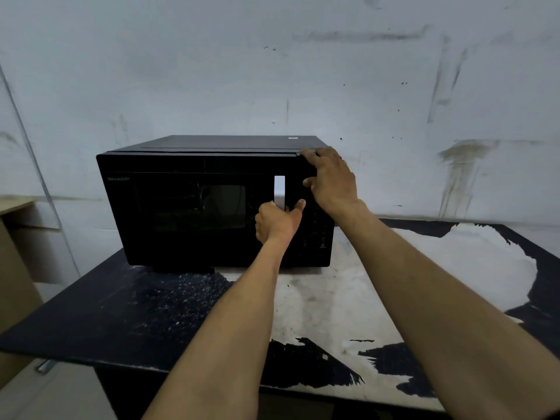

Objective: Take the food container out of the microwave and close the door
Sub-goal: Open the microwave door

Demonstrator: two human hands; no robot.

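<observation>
- Gripping the lower end of the white vertical door handle point(279, 192), the left hand point(277, 222) is curled shut.
- Right hand point(331, 180) rests spread on the black box-shaped microwave point(188, 207), at its top right corner.
- Door looks closed; food container unclear behind dark glass.
- Microwave sits on the worn black worktop point(121, 313).

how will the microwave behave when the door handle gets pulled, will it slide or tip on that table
The microwave looks wide, low and boxy, so tipping seems unlikely. It could slide forward on the worn table when the left hand pulls the handle. The right hand braced on its top right corner would probably hold it in place.
</observation>
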